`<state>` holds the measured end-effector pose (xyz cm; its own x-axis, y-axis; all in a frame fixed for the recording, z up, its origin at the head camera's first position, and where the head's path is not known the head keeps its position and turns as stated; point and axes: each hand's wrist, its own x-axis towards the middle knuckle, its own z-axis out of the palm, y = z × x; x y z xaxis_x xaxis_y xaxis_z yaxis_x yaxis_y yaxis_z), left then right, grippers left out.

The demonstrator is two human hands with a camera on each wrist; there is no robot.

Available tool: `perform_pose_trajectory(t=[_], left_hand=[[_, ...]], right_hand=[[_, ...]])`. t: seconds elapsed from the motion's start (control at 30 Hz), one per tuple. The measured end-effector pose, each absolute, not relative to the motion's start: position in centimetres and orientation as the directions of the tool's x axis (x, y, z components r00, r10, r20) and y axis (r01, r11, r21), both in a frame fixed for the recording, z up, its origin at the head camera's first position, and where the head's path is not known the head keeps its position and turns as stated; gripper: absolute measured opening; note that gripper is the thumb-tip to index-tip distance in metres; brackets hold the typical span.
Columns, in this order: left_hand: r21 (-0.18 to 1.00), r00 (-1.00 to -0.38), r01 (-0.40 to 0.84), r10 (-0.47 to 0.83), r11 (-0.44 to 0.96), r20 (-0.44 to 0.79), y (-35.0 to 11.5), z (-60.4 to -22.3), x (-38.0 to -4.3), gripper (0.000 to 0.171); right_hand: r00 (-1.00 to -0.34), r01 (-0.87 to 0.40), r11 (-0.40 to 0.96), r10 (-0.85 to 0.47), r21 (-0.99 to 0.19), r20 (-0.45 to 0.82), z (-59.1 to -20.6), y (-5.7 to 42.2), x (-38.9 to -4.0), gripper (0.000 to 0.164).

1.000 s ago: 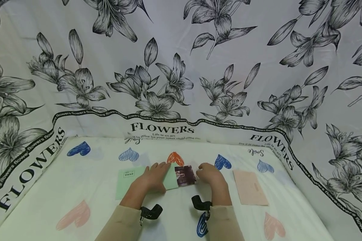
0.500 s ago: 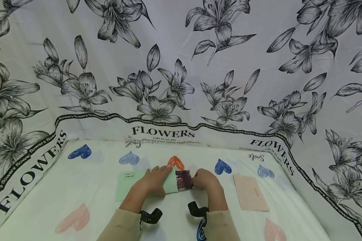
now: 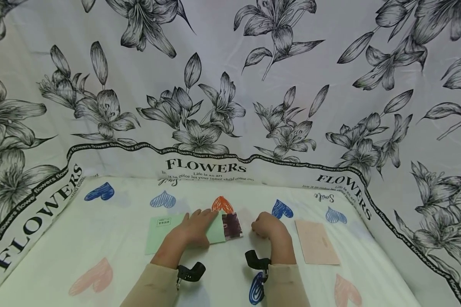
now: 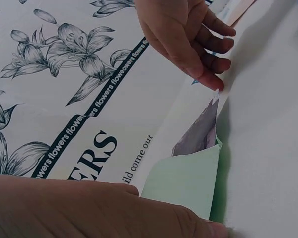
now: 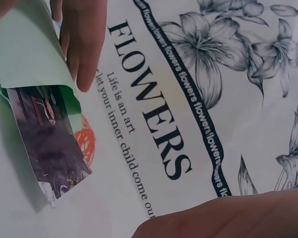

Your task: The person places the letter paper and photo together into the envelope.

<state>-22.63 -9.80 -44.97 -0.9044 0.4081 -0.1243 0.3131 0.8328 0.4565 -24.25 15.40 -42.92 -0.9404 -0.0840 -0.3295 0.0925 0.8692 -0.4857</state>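
A light green envelope (image 3: 217, 230) lies on the white cloth, with a small printed box near its left end. My left hand (image 3: 194, 230) rests flat across it, fingers spread, hiding its middle. From the envelope's open right end sticks a dark purple photo (image 3: 232, 226); its inner part is hidden inside. In the right wrist view the photo's (image 5: 47, 139) outer end is bare, its corner whitish and worn. My right hand (image 3: 272, 230) hovers just right of the photo, holding nothing. Its fingers are loosely curled in the left wrist view, one fingertip (image 4: 214, 83) close beside the photo's tip.
A pale pink paper rectangle (image 3: 317, 243), envelope-like, lies to the right of my right hand. The white cloth (image 3: 130, 273) is printed with hearts. A floral curtain (image 3: 230, 128) hangs behind and at both sides. Black wrist cameras (image 3: 192, 272) sit on both wrists.
My right hand moved left to the photo's end, then back right, away from it. The photo now sticks out less, deeper in the envelope. My left hand stays on the envelope.
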Motion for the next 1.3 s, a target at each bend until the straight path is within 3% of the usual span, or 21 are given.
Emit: perform_pose_trajectory(t=[0.37, 0.8, 1.13, 1.3], left_hand=[[0.459, -0.905, 0.308, 0.405, 0.834, -0.129, -9.4, -44.6, -23.1, 0.097], [0.466, -0.908, 0.292, 0.395, 0.835, -0.139, -9.7, -45.1, -23.2, 0.1], [0.47, -0.907, 0.292, 0.398, 0.833, -0.142, -9.7, -45.0, -22.9, 0.099], [0.462, -0.904, 0.305, 0.405, 0.833, -0.134, -9.7, -44.7, -22.8, 0.1]], right_hand=[[-0.933, -0.003, 0.892, -0.166, -0.453, -0.32, -43.1, 12.6, -24.3, 0.016], [-0.938, 0.03, 0.895, -0.129, -0.445, -0.321, -42.6, 13.1, -24.1, 0.026], [-0.956, -0.032, 0.944, -0.124, -0.328, -0.265, -42.7, 10.5, -23.4, 0.015], [-0.944, -0.075, 0.933, -0.18, -0.352, -0.278, -42.6, 9.5, -23.1, 0.017]])
